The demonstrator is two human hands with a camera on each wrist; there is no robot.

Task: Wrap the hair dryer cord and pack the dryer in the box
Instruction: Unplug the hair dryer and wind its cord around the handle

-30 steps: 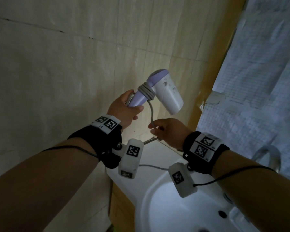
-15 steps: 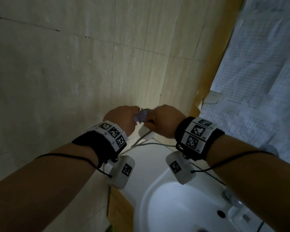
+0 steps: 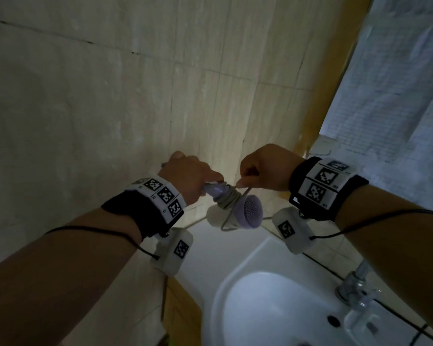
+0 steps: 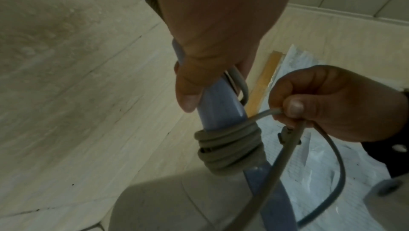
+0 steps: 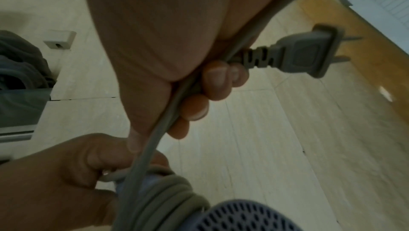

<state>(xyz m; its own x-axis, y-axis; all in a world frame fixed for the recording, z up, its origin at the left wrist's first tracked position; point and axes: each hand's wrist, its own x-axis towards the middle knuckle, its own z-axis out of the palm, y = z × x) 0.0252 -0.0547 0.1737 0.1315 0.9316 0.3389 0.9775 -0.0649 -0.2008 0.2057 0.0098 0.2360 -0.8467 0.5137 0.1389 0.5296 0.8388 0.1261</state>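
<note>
A lilac and white hair dryer [image 3: 238, 212] hangs head-down above the sink rim, its perforated lilac rear grille [image 3: 252, 211] facing me. My left hand [image 3: 189, 177] grips its lilac handle [image 4: 218, 105]. Several turns of grey cord [image 4: 228, 149] are wound round the handle's base. My right hand [image 3: 263, 169] holds the free end of the cord [image 5: 159, 129] beside the coil, fingers curled round it. A slack loop [image 3: 226, 227] hangs below. The grey two-pin plug [image 5: 307, 56] sticks out past my right fingers. No box is in view.
A white sink [image 3: 273, 308] with a chrome tap [image 3: 353, 285] lies below my hands. Beige tiled wall [image 3: 110, 108] stands close in front. A pale checked curtain [image 3: 398, 96] and a wooden frame [image 3: 335, 83] are at the right. A wall socket [image 5: 59, 39] shows in the right wrist view.
The dryer has swung from head-up to head-down, its grille now towards me. Both hands dropped and came together, then parted a little. My right hand now holds the cord nearer the plug.
</note>
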